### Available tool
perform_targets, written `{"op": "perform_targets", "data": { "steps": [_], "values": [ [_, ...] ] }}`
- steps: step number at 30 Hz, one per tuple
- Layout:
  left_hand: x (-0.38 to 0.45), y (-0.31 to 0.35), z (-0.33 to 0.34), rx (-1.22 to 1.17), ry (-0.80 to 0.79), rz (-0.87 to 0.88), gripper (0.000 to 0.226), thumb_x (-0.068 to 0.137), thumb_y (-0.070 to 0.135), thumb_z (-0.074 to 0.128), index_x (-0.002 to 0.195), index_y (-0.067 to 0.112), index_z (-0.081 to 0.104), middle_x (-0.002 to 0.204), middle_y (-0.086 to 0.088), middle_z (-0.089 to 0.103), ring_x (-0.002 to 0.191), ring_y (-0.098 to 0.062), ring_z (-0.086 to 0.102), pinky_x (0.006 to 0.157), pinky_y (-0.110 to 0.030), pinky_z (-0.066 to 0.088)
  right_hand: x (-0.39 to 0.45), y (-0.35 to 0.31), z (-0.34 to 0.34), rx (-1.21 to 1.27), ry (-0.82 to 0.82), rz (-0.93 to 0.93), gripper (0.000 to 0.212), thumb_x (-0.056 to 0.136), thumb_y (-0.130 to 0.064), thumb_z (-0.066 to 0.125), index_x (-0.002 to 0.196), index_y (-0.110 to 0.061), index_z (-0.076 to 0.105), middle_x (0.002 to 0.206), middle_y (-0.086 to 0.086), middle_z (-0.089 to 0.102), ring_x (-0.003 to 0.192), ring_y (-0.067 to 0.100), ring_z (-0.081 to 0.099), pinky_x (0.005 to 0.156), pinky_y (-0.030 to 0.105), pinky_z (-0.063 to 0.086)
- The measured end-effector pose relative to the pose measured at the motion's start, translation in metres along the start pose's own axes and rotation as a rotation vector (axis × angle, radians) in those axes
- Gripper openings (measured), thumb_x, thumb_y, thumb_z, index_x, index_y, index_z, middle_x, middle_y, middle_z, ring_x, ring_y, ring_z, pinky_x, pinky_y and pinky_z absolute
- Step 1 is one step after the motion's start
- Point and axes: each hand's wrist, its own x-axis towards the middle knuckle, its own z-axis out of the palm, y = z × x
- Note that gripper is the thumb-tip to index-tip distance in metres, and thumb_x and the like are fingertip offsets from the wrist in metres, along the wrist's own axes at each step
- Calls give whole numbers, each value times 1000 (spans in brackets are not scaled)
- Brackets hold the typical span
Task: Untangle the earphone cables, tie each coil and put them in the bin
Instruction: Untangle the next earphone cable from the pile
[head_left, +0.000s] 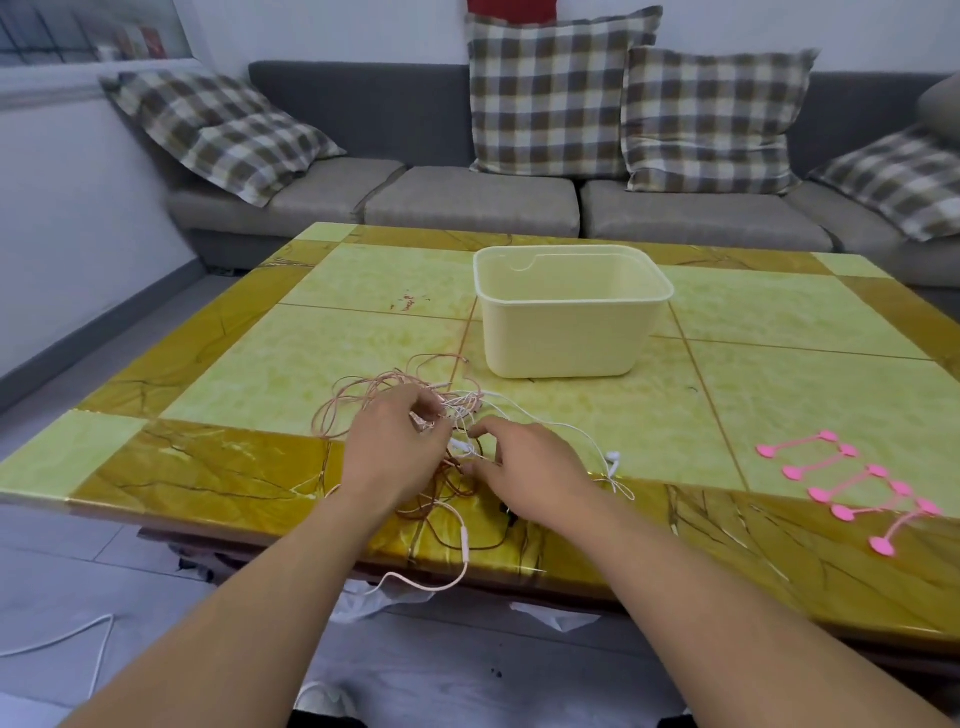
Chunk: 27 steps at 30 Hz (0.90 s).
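A tangle of earphone cables (363, 405), pink, white and brown, lies on the near middle of the yellow-green table (291, 358). My left hand (387, 447) reaches into the knot and pinches pink strands with curled fingers. My right hand (524, 467) sits just to its right, fingertips pinching a white strand near the knot. White earbuds (614, 458) lie to the right of that hand. One pink cable with an inline remote (466, 540) hangs over the table's front edge. The cream bin (566, 332) stands open beyond the tangle, with nothing visible inside.
Several pink cable ties (852, 486) lie in a row at the table's right front. A grey sofa (467, 202) with checked cushions runs behind the table. A white cable (78, 639) trails on the floor at lower left.
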Motion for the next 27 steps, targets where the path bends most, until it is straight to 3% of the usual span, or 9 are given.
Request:
{"op": "perform_targets", "data": {
  "steps": [3, 8, 10, 12, 15, 20, 22, 24, 27],
  "values": [
    [-3, -3, 4, 25, -98, -36, 15, 83, 31, 71, 96, 32, 65, 83, 17, 65, 77, -4, 62, 69, -29, 52, -1, -7, -2, 28, 43, -25, 38, 102, -46, 51, 138, -43, 41, 96, 1, 71, 93, 27, 65, 74, 38, 52],
    [-6, -8, 7, 14, -205, -49, 32, 79, 14, 72, 107, 29, 64, 93, 15, 66, 79, -5, 61, 71, -29, 52, -2, -15, -1, -96, -1, 8, 30, 104, -44, 47, 131, -38, 57, 120, 2, 70, 114, 28, 62, 81, 38, 46],
    [-7, -10, 7, 30, -178, -20, 37, 75, 9, 72, 107, 27, 65, 104, 10, 66, 90, -11, 61, 77, -29, 49, -2, -17, 2, -138, -41, 54, 29, 101, -44, 53, 127, -35, 64, 122, 2, 69, 115, 28, 63, 82, 36, 46],
    [-7, -12, 7, 94, -118, 7, 46, 71, 9, 75, 112, 26, 65, 116, 5, 63, 111, -18, 55, 92, -32, 45, -2, -20, 1, -80, -50, 81, 23, 99, -42, 58, 118, -35, 69, 114, -1, 70, 108, 25, 65, 79, 35, 47],
    [-5, -15, 5, 115, -99, -93, 60, 72, 14, 75, 129, 25, 58, 134, 0, 57, 129, -25, 46, 107, -41, 39, 2, -21, -11, 274, 22, 17, 11, 98, -38, 63, 96, -33, 73, 98, -11, 70, 96, 15, 64, 82, 32, 51],
    [-4, -14, 1, 127, -108, -190, 65, 82, 27, 72, 142, 25, 48, 144, -3, 53, 134, -28, 45, 107, -45, 42, 0, -21, -54, 899, 343, 15, 24, 103, -25, 56, 85, -28, 71, 104, -13, 74, 100, 0, 63, 89, 25, 43],
    [-2, -12, 0, 133, -95, -217, 66, 86, 35, 69, 146, 25, 45, 148, -2, 50, 136, -27, 46, 107, -47, 43, -4, -22, -67, 1094, 460, -6, 28, 107, -21, 49, 85, -23, 67, 102, -10, 77, 101, 6, 66, 94, 31, 47],
    [0, -12, 1, 141, -109, -241, 69, 87, 42, 67, 148, 23, 42, 153, -1, 45, 138, -27, 44, 108, -49, 42, -9, -21, -81, 1370, 515, -37, 31, 109, -18, 41, 87, -14, 61, 94, 2, 78, 101, 22, 71, 96, 39, 53],
    [4, -17, 3, 137, -159, -315, 70, 93, 49, 58, 153, 19, 37, 163, -1, 30, 148, -28, 32, 115, -49, 35, -18, -15, -104, 1704, 535, -38, 30, 109, -18, 36, 87, -11, 56, 76, 10, 71, 82, 31, 72, 81, 39, 57]
  ]
}}
